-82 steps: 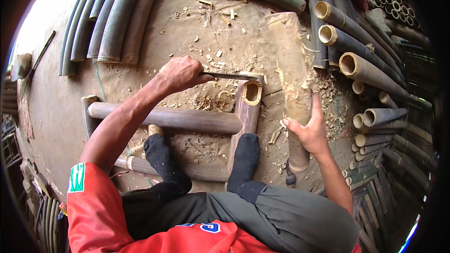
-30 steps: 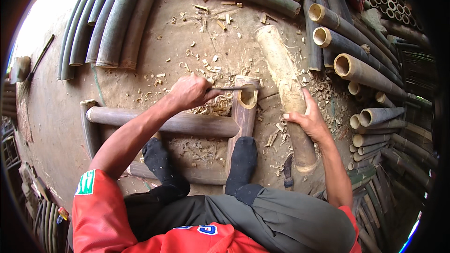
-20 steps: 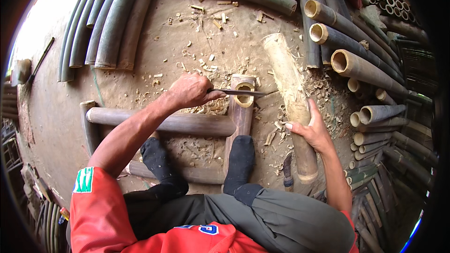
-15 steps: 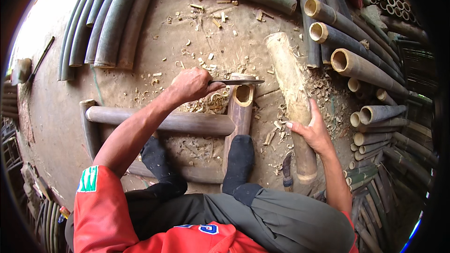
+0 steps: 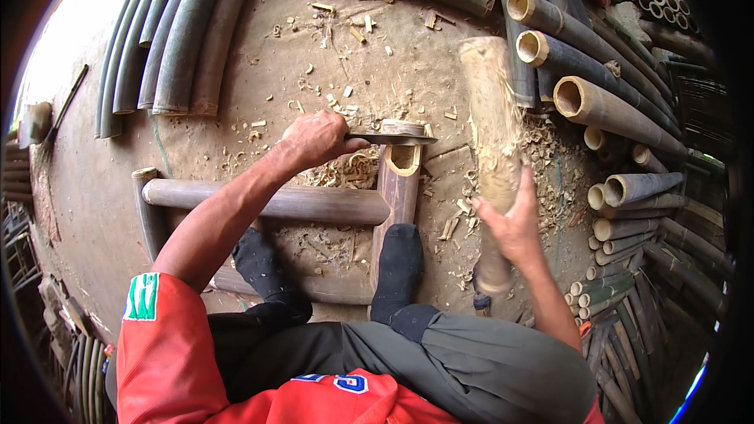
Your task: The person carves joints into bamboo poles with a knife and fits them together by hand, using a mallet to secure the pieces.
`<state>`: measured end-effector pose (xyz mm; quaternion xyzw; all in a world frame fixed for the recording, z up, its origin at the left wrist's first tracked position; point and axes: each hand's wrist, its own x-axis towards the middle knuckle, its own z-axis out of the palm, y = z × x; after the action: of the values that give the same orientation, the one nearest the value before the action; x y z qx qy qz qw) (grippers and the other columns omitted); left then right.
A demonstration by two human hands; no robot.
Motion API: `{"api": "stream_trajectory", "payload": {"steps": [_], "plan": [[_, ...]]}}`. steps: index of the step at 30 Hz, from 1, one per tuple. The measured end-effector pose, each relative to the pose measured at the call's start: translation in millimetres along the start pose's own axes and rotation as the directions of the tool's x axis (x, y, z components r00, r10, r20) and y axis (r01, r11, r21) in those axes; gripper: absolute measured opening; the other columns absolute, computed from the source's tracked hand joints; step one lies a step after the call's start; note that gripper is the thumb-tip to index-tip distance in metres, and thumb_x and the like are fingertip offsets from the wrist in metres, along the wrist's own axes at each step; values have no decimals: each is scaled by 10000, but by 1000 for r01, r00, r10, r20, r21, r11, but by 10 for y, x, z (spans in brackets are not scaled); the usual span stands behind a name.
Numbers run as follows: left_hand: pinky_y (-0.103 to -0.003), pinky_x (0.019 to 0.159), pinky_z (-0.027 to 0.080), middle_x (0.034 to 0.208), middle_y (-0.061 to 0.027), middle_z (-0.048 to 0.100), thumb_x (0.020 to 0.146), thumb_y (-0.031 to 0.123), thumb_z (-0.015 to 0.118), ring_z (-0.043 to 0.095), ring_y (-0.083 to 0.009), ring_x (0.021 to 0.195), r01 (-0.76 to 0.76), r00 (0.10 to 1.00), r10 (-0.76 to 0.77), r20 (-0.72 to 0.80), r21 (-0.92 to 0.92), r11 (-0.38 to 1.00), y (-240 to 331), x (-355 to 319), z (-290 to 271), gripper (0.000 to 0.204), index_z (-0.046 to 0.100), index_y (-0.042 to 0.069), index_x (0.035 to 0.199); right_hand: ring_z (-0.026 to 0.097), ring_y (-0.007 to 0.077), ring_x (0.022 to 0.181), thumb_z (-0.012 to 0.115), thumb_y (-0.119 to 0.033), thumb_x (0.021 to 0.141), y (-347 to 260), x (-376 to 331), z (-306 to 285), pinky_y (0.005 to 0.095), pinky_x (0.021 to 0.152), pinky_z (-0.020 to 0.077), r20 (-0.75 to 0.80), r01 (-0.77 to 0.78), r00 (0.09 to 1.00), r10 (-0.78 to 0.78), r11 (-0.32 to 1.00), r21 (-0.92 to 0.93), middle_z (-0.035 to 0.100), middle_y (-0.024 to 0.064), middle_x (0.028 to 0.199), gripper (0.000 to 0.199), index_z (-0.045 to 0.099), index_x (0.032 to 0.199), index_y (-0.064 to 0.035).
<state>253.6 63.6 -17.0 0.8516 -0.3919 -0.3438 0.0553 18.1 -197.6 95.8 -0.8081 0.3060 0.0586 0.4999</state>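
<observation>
My left hand [image 5: 316, 140] is closed round the handle of a knife. The dark knife blade [image 5: 404, 140] points right and lies across the far end of a bamboo tube, by its notched opening [image 5: 404, 159]. A pale ring-shaped end [image 5: 402, 127] shows just beyond the blade. My right hand [image 5: 510, 221] grips a thick wooden club [image 5: 488, 86] around its lower part, thumb on the left side. The club's surface is pale and splintered, and it is smeared by motion. My socked foot [image 5: 399, 267] presses on the notched tube.
A horizontal bamboo tube [image 5: 267, 201] joins the notched one in a frame. Shavings [image 5: 345, 173] litter the ground. Dark bamboo poles [image 5: 188, 39] lie at the far left, and cut poles [image 5: 577, 100] are stacked at right. A tool [image 5: 481, 302] lies partly hidden below the club.
The club has swung more upright, its far end going right and away and its near end left. My right hand has shifted slightly left with it. The knife stays nearly in place.
</observation>
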Motion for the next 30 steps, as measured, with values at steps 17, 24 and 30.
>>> {"api": "stream_trajectory", "payload": {"steps": [17, 24, 30], "plan": [[-466, 522, 512, 619, -140, 612, 1009, 588, 635, 620, -282, 533, -155, 984, 157, -87, 33, 987, -177, 41, 163, 571, 679, 50, 821, 663, 272, 1120, 819, -204, 801, 501, -115, 149, 405, 999, 536, 160, -141, 977, 142, 990, -20, 651, 196, 1264, 742, 462, 1403, 43], [-397, 545, 542, 691, -82, 646, 982, 581, 644, 705, -262, 654, -429, 829, 461, -318, 168, 888, -194, -502, 460, 473, 708, 117, 914, 625, 202, 1141, 807, -151, 792, 478, -84, 46, 365, 1017, 511, 93, -86, 993, 68, 974, 208, 629, 129, 1276, 760, 456, 1442, 24], [-494, 596, 576, 626, -191, 672, 983, 726, 551, 705, -377, 611, -100, 983, 102, -155, 22, 995, -443, -267, -64, 756, 730, 34, 737, 608, 206, 1197, 825, -170, 809, 130, 119, 72, 360, 1070, 480, 181, -43, 983, 13, 986, 164, 616, 149, 1321, 783, 440, 1454, 51]]}}
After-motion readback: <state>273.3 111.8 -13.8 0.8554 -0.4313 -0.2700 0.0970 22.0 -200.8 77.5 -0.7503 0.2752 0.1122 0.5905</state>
